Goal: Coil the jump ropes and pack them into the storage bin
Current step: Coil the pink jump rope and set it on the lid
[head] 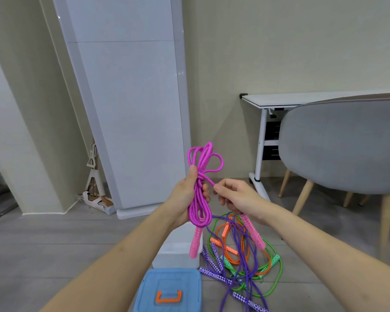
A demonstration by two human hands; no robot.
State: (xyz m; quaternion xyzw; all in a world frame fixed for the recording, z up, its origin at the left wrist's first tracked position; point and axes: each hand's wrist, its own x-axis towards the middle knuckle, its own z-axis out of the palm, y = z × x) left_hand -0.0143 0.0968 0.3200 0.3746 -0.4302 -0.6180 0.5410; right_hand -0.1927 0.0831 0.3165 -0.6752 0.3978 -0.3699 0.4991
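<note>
1. Magenta jump rope [200, 194] bundled in several loops, held up in mid-air above the floor [54, 244], in front of the white panel [131, 109].
2. Left hand [187, 197] raised, forearm reaching in from lower left, palm turned right; grip wrapped round the middle of the bundle, thumb up along the loops, fingertips showing on the far side.
3. Right hand [232, 195] level with it, just beside, forearm in from lower right; grip pinching the free strand that runs off the wrap at the bundle's waist, other fingers curled under.
4. Rope state: fan of loops above the left grip, one turn cinched round the waist, longer loops hanging below the palm.
5. Pink handles: one [195, 243] hanging straight down under the left hand, the other [253, 231] slanting down-right under the right wrist. Both perforated/patterned.
6. White storage bin [178, 251] on the floor straight below the left hand, partly hidden by the wrist and the hanging handle. Inside not visible.
7. Blue lid [169, 289] with orange latch [169, 297] flat on the floor, just in front of the bin, nearer the camera.
8. Loose pile right of the bin, on the floor: purple rope [245, 251] with purple-white check handles, orange rope [225, 242], green rope [273, 282]. All tangled across each other, uncoiled.
9. Grey chair [347, 143] on wooden legs at right, white counter [302, 99] behind it against the wall.
</note>
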